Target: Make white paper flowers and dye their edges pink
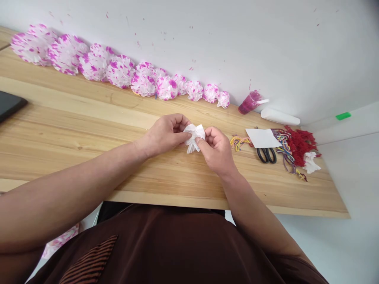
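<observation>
A small white folded tissue-paper piece (194,137), pinched at its middle and fanned at the ends, is held just above the wooden table (89,130). My left hand (166,133) grips its left side with fingers curled. My right hand (216,150) pinches its right side between thumb and fingers. Both hands meet near the middle of the table.
A row of several white-and-pink paper flowers (118,71) lines the wall. At right lie black scissors (267,154), a white paper sheet (263,138), coloured elastic bands (239,142), red fluff (300,144), a pink cup (249,102) and a white tube (280,116). A dark object (8,103) lies far left.
</observation>
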A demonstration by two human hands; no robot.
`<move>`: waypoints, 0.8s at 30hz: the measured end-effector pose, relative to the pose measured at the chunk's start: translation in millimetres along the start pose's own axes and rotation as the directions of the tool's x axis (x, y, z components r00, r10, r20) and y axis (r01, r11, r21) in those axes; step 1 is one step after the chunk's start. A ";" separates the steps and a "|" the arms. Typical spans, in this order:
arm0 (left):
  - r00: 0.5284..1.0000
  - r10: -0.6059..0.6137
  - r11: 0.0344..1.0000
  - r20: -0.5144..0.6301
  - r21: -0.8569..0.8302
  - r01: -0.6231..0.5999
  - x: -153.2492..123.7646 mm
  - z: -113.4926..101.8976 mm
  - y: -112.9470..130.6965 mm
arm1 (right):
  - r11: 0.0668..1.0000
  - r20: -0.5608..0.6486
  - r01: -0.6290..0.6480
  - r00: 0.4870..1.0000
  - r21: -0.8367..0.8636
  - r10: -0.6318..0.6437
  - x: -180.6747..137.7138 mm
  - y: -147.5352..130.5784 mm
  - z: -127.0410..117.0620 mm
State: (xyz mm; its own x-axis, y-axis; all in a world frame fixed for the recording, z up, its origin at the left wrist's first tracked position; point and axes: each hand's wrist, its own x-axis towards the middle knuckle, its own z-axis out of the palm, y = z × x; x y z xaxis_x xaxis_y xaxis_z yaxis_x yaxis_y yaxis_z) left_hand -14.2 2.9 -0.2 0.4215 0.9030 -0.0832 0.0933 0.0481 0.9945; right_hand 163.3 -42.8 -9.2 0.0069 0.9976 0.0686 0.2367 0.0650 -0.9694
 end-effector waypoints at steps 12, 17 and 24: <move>0.999 -0.029 0.998 -0.027 -0.065 0.027 0.2 3.2 3.5 | 1.000 -0.022 -0.020 1.000 0.005 0.020 0.1 0.8 2.9; 0.998 -0.058 0.998 -0.013 -0.038 0.057 0.4 1.9 5.6 | 0.999 -0.013 -0.020 1.000 0.025 0.021 -0.9 -0.2 2.7; 0.995 -0.094 0.988 -0.038 0.117 0.097 -2.0 -1.0 7.5 | 1.000 -0.019 0.012 1.000 0.017 -0.012 -3.5 -3.8 6.0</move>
State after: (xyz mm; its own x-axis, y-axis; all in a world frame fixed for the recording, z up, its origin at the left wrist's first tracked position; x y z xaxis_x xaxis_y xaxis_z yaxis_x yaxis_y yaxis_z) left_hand -15.3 2.0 7.5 0.3766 0.9100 -0.1734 0.2390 0.0854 0.9673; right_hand 156.5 -46.4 -7.1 0.0229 0.9961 0.0847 0.2204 0.0776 -0.9723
